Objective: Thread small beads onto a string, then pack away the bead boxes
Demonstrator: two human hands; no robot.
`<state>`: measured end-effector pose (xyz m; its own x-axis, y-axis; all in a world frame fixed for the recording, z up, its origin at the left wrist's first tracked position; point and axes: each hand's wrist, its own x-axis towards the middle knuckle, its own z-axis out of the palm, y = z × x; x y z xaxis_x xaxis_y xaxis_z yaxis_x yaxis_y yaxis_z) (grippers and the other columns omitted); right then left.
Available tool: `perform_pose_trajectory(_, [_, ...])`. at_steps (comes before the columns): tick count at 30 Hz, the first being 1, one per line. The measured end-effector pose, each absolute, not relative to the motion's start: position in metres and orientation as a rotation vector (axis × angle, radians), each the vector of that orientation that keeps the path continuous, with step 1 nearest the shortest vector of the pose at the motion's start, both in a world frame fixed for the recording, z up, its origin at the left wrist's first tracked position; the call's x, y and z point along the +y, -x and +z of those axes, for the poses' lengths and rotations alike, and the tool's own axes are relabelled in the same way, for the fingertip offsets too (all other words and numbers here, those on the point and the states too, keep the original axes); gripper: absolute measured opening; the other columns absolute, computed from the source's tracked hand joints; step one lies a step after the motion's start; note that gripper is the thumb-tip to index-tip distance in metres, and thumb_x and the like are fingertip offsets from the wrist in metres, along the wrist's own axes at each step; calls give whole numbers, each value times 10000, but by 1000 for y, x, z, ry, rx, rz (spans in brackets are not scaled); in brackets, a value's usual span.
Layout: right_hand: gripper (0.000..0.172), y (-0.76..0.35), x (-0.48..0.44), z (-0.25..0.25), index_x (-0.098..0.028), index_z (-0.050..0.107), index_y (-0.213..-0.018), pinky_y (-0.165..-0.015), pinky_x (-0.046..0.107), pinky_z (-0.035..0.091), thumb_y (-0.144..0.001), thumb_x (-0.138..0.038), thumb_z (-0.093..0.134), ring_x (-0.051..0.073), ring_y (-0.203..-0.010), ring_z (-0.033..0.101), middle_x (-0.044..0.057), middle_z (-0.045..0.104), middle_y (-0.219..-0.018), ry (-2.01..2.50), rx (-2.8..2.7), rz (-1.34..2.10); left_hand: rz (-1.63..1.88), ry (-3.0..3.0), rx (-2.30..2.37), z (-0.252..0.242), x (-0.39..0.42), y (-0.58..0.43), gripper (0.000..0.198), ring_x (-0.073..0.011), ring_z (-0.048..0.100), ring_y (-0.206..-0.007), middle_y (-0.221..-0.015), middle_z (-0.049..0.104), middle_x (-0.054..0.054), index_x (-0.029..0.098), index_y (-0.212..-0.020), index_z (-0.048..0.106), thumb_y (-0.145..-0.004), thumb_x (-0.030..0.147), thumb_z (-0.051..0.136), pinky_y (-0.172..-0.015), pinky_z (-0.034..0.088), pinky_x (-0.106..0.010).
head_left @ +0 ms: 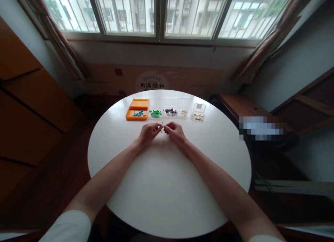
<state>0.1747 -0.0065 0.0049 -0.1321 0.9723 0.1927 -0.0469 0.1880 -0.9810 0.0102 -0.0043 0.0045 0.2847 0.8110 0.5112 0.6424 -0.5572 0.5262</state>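
My left hand (148, 131) and my right hand (175, 130) meet over the middle of a round white table (167, 186). Both pinch small green and blue pieces (162, 127) held between their fingertips; the pieces are too small to name. Beyond the hands stands a row of small trays: an orange box (129, 113) with blue pieces, a clear tray of green pieces (155, 112), a clear tray of dark pieces (170, 111), a clear tray of pale pieces (184, 112) and a small clear box (198, 112).
A wooden cabinet (28, 106) stands to the left. A low wooden bench (242, 108) runs along the right wall. Behind the table are a cardboard panel (153, 80) and barred windows (156, 12) with curtains at both sides.
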Motion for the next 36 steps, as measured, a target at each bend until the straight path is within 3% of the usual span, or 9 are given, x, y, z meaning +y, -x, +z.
perform_pose_trajectory(17, [316, -176, -6, 5, -148, 614, -708, -519, 251, 422, -650, -444, 707, 115, -531, 547, 17, 618, -578, 957, -1356, 1235, 1124, -2320, 1309, 2, -4, -10, 313, -69, 464, -480, -527, 559, 20, 172, -845, 692, -852, 417, 496, -514, 342, -177])
perform_pose_trajectory(36, [331, -175, -6, 6, -151, 613, -717, -530, 252, 425, -667, -474, 667, 114, -545, 545, 20, 622, -593, 970, -1341, 1226, 1167, -2342, 1239, 3, -5, -11, 236, -67, 510, -531, -637, 626, 4, 180, -892, 679, -837, 355, 531, -545, 393, -171])
